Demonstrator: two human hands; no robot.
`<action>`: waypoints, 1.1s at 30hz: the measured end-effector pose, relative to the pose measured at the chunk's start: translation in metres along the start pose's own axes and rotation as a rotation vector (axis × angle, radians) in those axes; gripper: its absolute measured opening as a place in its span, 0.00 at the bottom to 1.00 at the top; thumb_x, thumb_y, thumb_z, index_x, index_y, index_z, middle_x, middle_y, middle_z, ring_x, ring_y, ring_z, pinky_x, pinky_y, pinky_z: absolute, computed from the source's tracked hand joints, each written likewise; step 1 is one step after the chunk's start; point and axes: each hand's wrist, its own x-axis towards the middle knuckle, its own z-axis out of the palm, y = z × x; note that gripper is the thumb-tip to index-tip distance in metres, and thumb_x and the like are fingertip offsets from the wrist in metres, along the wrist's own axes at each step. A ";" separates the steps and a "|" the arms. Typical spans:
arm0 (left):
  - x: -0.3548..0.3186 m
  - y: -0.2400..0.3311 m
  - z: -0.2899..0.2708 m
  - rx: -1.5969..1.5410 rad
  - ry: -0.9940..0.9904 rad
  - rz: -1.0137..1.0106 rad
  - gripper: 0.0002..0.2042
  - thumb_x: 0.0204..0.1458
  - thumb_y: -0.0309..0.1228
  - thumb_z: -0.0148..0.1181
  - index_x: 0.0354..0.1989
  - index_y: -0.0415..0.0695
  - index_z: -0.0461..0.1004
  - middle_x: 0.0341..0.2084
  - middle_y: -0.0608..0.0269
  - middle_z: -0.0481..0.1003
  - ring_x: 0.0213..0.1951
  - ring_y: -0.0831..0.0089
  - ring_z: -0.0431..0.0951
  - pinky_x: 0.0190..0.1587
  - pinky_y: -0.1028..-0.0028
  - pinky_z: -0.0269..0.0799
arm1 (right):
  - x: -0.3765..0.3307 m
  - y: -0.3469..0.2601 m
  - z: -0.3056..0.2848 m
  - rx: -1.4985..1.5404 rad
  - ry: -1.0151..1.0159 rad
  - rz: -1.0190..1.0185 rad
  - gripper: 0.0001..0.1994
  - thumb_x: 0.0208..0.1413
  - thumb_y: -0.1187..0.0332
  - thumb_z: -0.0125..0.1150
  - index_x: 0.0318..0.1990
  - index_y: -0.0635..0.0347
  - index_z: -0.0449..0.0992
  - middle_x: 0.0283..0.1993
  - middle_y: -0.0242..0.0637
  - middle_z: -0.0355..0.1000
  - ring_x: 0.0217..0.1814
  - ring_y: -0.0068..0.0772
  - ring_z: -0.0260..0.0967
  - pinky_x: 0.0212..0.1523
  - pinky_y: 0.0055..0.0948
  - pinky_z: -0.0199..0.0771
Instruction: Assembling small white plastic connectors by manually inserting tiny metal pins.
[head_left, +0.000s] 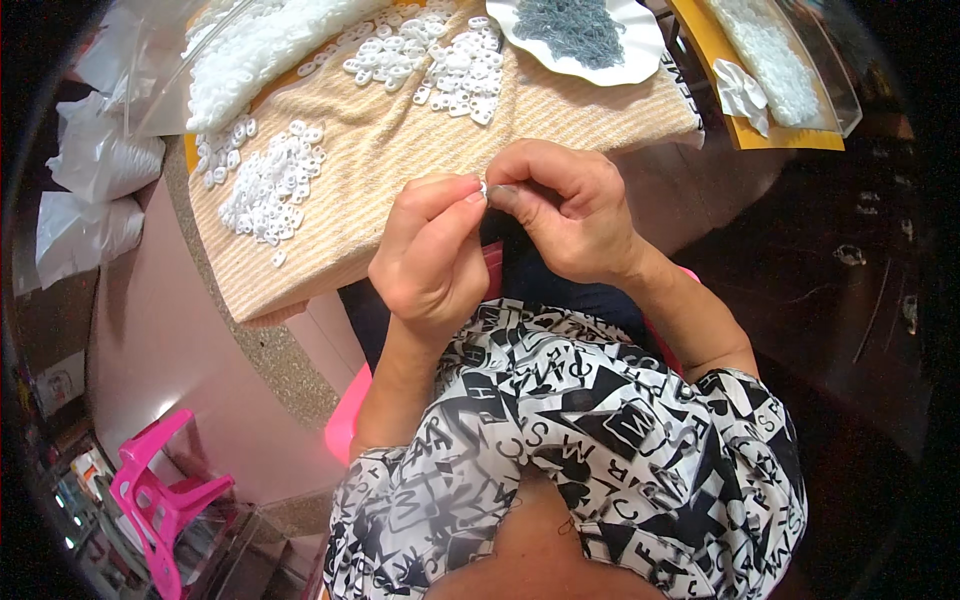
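Note:
My left hand and my right hand meet fingertip to fingertip over the near edge of a striped beige cloth. Both are closed in a pinch around a small white plastic piece, mostly covered by the fingers. Loose piles of small white plastic pieces with holes lie on the cloth to the left, and more white pieces lie beyond my hands. At the far side, a white wavy-edged plate carries a heap of thin grey, wire-like bits.
A large clear bag of white pieces stands at the far left. Another clear container with white pieces rests on yellow board at the far right, beside crumpled white paper. Stacked white cups and a pink stool are on the left.

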 end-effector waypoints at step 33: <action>0.012 -0.016 -0.027 -0.995 0.265 -1.106 0.06 0.46 0.16 0.52 0.34 0.33 0.69 0.25 0.57 0.71 0.25 0.74 0.73 0.27 0.80 0.71 | 0.095 0.072 -0.003 -0.825 -0.028 -0.166 0.05 0.43 0.73 0.55 0.28 0.64 0.71 0.23 0.42 0.66 0.27 0.41 0.65 0.29 0.34 0.64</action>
